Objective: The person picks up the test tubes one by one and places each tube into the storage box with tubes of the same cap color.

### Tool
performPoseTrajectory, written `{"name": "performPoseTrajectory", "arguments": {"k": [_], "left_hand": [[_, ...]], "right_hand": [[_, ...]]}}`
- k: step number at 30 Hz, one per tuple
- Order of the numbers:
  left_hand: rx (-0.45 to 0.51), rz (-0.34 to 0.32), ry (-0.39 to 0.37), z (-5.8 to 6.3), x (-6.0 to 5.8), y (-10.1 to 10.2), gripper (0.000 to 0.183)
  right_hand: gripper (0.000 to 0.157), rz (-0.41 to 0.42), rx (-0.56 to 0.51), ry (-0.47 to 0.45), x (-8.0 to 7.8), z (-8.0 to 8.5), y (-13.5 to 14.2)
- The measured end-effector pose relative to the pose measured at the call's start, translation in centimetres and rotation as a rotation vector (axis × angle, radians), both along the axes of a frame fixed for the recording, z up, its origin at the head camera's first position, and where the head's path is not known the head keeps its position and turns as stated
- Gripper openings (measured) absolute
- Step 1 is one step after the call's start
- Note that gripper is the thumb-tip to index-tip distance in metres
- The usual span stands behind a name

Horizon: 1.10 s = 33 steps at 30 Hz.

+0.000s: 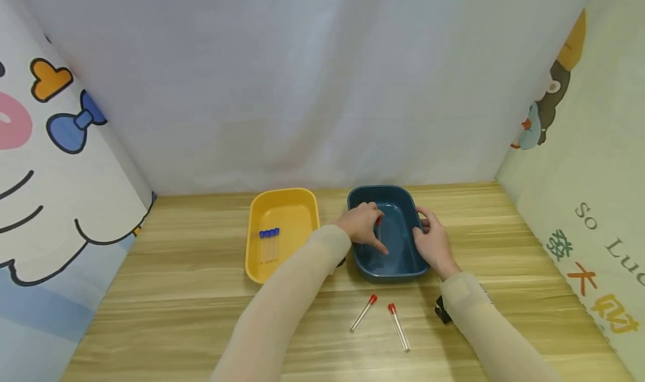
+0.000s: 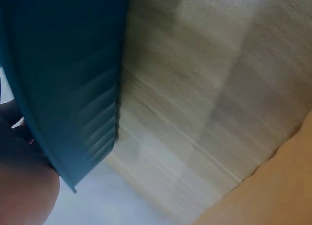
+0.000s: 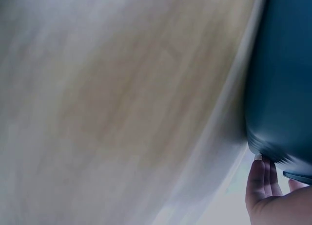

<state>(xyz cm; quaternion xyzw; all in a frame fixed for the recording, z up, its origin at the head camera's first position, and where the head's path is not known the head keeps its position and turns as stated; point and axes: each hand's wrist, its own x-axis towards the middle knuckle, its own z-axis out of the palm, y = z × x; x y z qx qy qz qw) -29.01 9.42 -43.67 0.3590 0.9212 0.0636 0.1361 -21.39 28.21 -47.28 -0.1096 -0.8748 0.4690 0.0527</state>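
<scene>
In the head view, my left hand (image 1: 360,223) reaches over the left rim of a dark blue tray (image 1: 398,267), thumb and fingers spread apart inside it. A red-capped tube (image 1: 379,221) shows by the fingertips, partly hidden by the hand. My right hand (image 1: 433,242) grips the tray's right rim, fingers outside and thumb at the edge. The right wrist view shows those fingers (image 3: 265,181) against the tray's outer wall. On the table in front lie two clear tubes with red caps, a left tube (image 1: 363,313) and a right tube (image 1: 399,327).
Left of the blue tray stands a yellow tray (image 1: 297,200), with several blue-capped tubes (image 1: 269,245) side by side in it. A white curtain (image 1: 282,91) hangs behind the wooden table (image 1: 191,270). Printed cloths flank both sides.
</scene>
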Motion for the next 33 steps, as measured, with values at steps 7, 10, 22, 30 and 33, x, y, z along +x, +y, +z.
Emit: {"name": "performPoseTrajectory", "arguments": {"k": [7, 10, 22, 30, 33], "left_hand": [[-0.099, -0.045, 0.089, -0.1, 0.3, 0.0, 0.092], [-0.145, -0.060, 0.135, -0.1, 0.5, -0.1, 0.091], [-0.146, -0.028, 0.140, -0.1, 0.2, -0.7, 0.095], [-0.132, -0.030, 0.138, 0.4, 0.3, -1.1, 0.076], [-0.134, -0.026, 0.137, 0.4, 0.3, -1.1, 0.085]], "right_hand": [[0.054, 0.002, -0.008, -0.004, 0.0, 0.0, 0.0], [0.054, 0.003, -0.004, -0.003, 0.0, 0.0, 0.0], [0.054, 0.009, -0.008, -0.004, 0.0, 0.2, 0.0], [0.054, -0.003, -0.004, 0.000, 0.0, 0.3, -0.1], [0.054, -0.003, -0.009, 0.002, 0.1, 0.2, -0.1]]}}
